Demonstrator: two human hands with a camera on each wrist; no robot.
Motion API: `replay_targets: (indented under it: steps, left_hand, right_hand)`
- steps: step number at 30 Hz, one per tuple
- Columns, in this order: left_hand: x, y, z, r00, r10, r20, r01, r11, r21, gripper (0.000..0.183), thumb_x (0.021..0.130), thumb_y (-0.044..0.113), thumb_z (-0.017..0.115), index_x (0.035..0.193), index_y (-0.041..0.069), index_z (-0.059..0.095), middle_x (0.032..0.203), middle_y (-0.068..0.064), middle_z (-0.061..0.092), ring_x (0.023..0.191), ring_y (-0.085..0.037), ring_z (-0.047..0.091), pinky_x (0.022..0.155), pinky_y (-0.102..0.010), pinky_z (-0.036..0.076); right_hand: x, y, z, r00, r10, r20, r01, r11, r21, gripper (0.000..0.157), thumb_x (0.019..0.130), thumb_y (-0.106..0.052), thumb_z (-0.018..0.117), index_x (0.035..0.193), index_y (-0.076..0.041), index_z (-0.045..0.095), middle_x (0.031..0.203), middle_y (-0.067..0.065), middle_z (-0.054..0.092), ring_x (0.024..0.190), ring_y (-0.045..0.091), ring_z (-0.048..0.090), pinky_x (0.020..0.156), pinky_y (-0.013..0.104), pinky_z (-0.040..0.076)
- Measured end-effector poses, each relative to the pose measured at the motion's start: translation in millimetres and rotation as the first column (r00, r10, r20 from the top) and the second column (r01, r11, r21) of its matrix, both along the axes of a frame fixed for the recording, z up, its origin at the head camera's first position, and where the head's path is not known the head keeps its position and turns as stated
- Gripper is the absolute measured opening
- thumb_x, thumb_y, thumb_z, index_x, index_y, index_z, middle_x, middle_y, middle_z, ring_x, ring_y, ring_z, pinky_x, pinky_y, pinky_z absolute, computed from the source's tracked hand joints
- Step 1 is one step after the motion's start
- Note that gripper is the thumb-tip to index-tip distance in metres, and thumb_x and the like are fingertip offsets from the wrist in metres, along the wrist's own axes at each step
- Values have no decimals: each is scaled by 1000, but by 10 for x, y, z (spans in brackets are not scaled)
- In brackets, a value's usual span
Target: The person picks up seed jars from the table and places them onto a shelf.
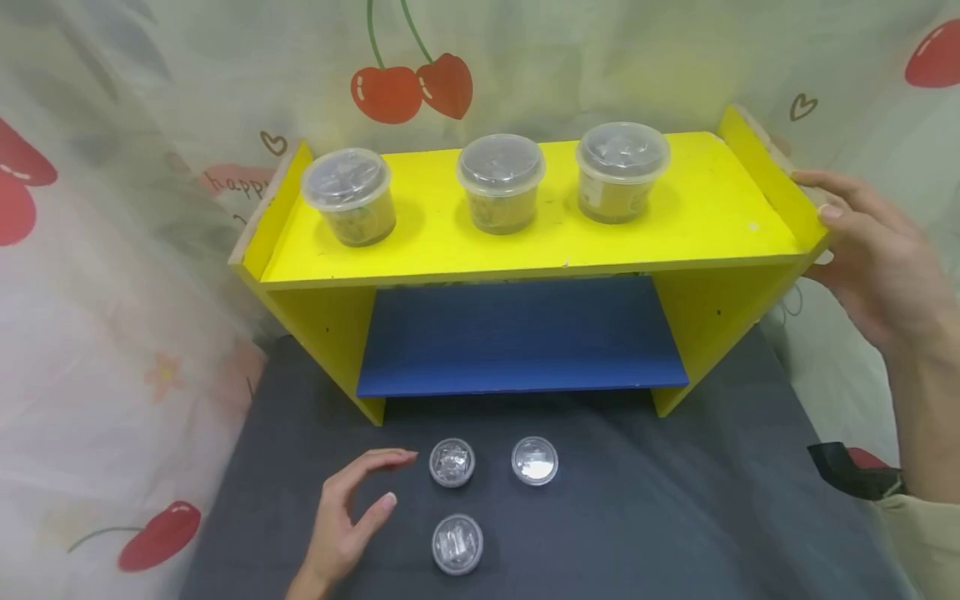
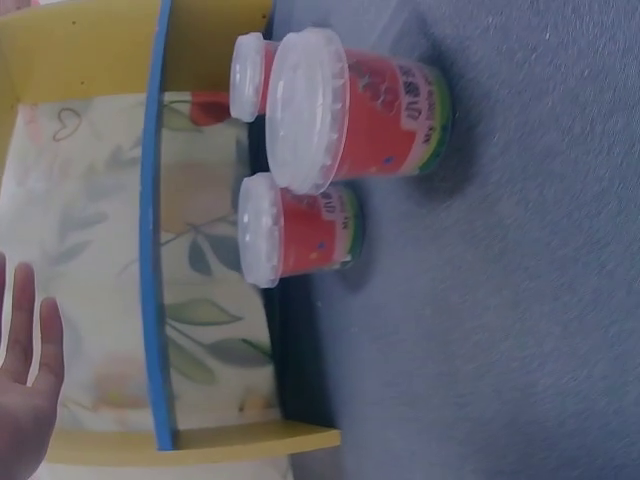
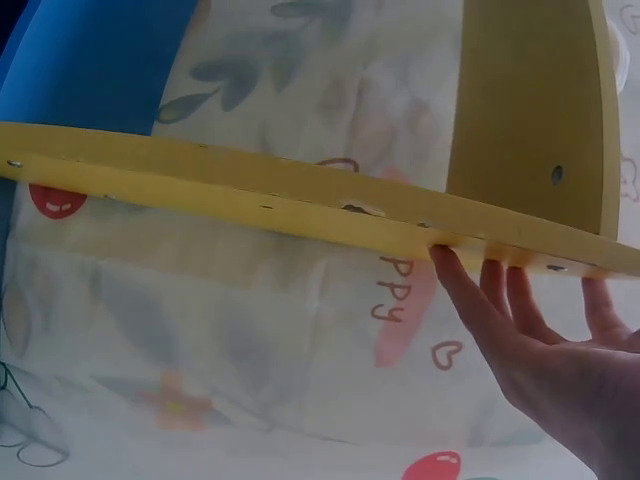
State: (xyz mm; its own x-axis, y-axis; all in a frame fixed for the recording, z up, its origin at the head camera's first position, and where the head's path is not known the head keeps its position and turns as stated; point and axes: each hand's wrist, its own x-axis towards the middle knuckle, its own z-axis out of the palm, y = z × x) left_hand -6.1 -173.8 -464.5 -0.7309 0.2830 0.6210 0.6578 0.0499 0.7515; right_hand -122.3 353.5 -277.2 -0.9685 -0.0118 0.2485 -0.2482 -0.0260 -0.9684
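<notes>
Yellow wooden shelf (image 1: 525,242) stands on the dark grey cloth (image 1: 675,517), the right hand (image 1: 877,258) resting straight fingers against its right end panel, gripping nothing. Three small lidded cups (image 1: 452,462) sit in front of it. The left hand (image 1: 348,517) hovers relaxed and empty just beside the nearest cup.

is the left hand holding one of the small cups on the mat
No, the left hand hovers open beside the small cups on the dark mat, its fingers touching none.
</notes>
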Motion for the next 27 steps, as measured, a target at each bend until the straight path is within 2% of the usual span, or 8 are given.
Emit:
replay_targets:
  steps: [2, 5, 9, 15, 19, 24, 27]
  left_hand:
    - [23, 7, -19, 1000, 3, 12, -3, 1000, 0, 44, 76, -15, 60, 120, -12, 60, 115, -25, 66, 110, -28, 63, 98, -27, 46]
    - [68, 30, -44, 999, 9, 38, -9, 1000, -7, 46, 75, -17, 63, 120, -12, 60, 115, -27, 65, 110, -28, 63, 98, -27, 46]
    - [125, 62, -108, 995, 38, 89, -35, 999, -40, 47, 75, -16, 66, 121, -9, 61, 116, -25, 65, 111, -27, 63, 97, -26, 47]
    - [164, 88, -376, 992, 63, 109, -53, 995, -90, 49, 75, -12, 72, 122, -4, 62, 117, -18, 66, 109, -26, 64, 95, -26, 48]
    - [208, 114, -555, 992, 50, 115, -41, 996, -77, 50, 74, -11, 74, 122, -4, 63, 116, -17, 67, 108, -25, 65, 96, -26, 48]
    - [268, 153, -668, 987, 28, 160, -21, 999, -47, 53, 73, -13, 74, 124, -3, 62, 119, -15, 67, 111, -25, 63, 98, -25, 47]
    - [273, 173, -714, 987, 7, 163, -1, 999, -35, 55, 71, -14, 74, 124, -6, 61, 121, -17, 66, 114, -25, 62, 99, -25, 46]
  right_hand:
    - [4, -10, -8, 1000, -6, 4, 6, 1000, -14, 43, 102, -10, 47, 145, -6, 46, 144, 8, 39, 120, 26, 42, 97, 32, 42]
    - [19, -22, -23, 999, -32, 17, 33, 999, -15, 43, 103, -12, 47, 145, -8, 45, 143, 8, 40, 119, 26, 43, 100, 37, 34]
    - [9, -39, -28, 997, -68, 45, 71, 996, -56, 43, 102, -14, 48, 144, -9, 46, 140, 8, 41, 117, 26, 44, 93, 37, 37]
    - [-10, -76, -16, 992, -104, 70, 110, 989, -97, 42, 101, -16, 48, 142, -10, 47, 141, 5, 40, 115, 25, 45, 87, 36, 40]
    - [-8, -101, -15, 993, -94, 67, 102, 987, -125, 41, 101, -17, 46, 142, -10, 48, 140, 6, 41, 115, 26, 45, 88, 38, 39]
    - [3, -129, -9, 992, -102, 70, 110, 988, -112, 41, 102, -19, 46, 143, -11, 47, 144, 4, 38, 120, 25, 42, 93, 40, 35]
    - [17, -133, -3, 992, -108, 68, 115, 988, -105, 41, 102, -19, 47, 143, -12, 47, 144, 4, 37, 121, 25, 41, 95, 41, 35]
